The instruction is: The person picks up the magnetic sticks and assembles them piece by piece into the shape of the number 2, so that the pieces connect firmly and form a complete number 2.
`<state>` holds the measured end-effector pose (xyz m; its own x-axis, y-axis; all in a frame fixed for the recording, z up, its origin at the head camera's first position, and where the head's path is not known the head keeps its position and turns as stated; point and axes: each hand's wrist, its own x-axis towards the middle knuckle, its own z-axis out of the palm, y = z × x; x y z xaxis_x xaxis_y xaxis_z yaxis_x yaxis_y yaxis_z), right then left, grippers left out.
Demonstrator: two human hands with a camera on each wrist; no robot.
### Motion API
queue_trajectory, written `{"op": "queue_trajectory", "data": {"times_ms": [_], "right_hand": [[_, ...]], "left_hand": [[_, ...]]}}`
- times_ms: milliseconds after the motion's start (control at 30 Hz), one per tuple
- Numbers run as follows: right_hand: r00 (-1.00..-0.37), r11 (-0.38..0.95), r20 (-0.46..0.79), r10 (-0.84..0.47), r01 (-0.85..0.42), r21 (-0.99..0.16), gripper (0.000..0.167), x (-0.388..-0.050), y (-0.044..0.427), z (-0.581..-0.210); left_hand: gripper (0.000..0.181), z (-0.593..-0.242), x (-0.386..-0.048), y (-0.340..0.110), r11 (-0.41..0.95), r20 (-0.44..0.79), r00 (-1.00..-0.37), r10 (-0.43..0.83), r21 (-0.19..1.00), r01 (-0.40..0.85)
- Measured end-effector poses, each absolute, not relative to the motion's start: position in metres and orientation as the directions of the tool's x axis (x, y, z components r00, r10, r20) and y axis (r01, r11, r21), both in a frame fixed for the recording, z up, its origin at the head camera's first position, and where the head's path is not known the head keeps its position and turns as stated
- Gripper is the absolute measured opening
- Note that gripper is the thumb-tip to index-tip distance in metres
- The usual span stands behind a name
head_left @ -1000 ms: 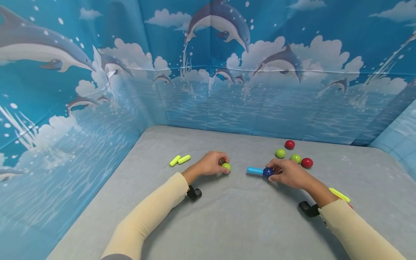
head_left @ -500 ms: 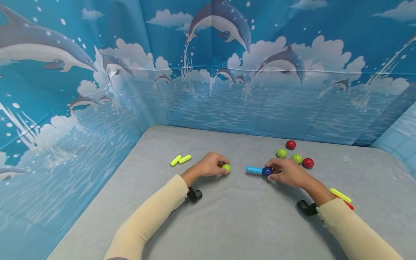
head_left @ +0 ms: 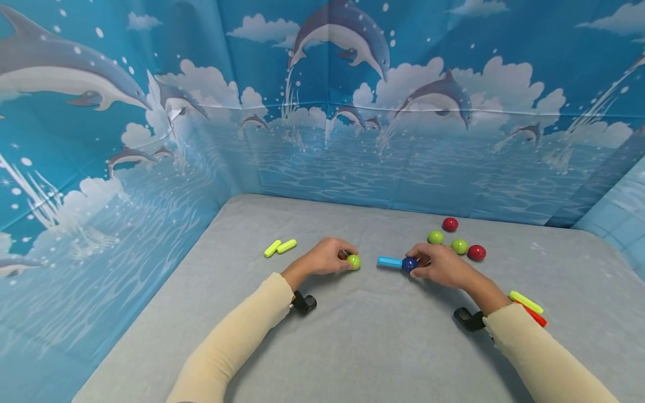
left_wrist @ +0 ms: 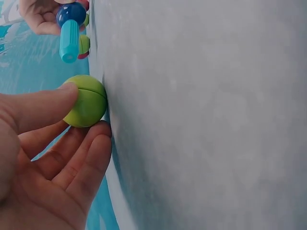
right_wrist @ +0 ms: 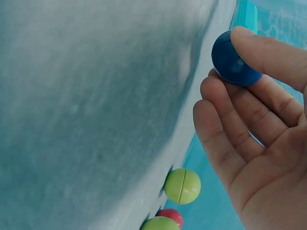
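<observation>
My left hand (head_left: pixel 327 256) pinches a green ball (head_left: pixel 354 262) between thumb and fingers, low over the grey surface. In the left wrist view the thumb lies on the near side of the green ball (left_wrist: pixel 88 101). My right hand (head_left: pixel 440 265) pinches a dark blue ball (head_left: pixel 410 265), from which a light blue stick (head_left: pixel 389 262) points left toward the green ball. A gap stands between the stick's end and that ball. The right wrist view shows thumb and fingertips on the blue ball (right_wrist: pixel 233 60), with part of the stick (right_wrist: pixel 247 16) behind it.
Two yellow-green sticks (head_left: pixel 286 246) lie at the left on the grey surface (head_left: pixel 322 341). Behind my right hand are green balls (head_left: pixel 435 237) and red balls (head_left: pixel 476 252). A yellow stick (head_left: pixel 526 301) and a red stick (head_left: pixel 535 317) lie beside my right sleeve.
My right hand has moved slightly left with the blue ball and its stick. The left hand has shifted a little to the right with the green ball, narrowing the gap.
</observation>
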<state>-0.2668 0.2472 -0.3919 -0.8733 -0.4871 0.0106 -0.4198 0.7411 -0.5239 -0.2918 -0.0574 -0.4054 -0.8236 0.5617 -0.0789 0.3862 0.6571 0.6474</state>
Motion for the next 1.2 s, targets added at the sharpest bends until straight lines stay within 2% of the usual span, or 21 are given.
{"op": "queue_trajectory", "data": {"times_ms": [800,1200], "right_hand": [[-0.874,0.734,-0.028,-0.485,-0.389,-0.557,0.029,-0.280,0.231,-0.394],[-0.868,0.737,-0.053,-0.494,-0.386,-0.556,0.030,-0.288,0.227,-0.399]], "left_hand": [[0.036,-0.409,-0.290,-0.051,0.626,-0.014,-0.860,0.510,0.692,0.360],[0.035,-0.413,-0.290,-0.039,0.639,-0.050,-0.891,0.452,0.715,0.284]]}}
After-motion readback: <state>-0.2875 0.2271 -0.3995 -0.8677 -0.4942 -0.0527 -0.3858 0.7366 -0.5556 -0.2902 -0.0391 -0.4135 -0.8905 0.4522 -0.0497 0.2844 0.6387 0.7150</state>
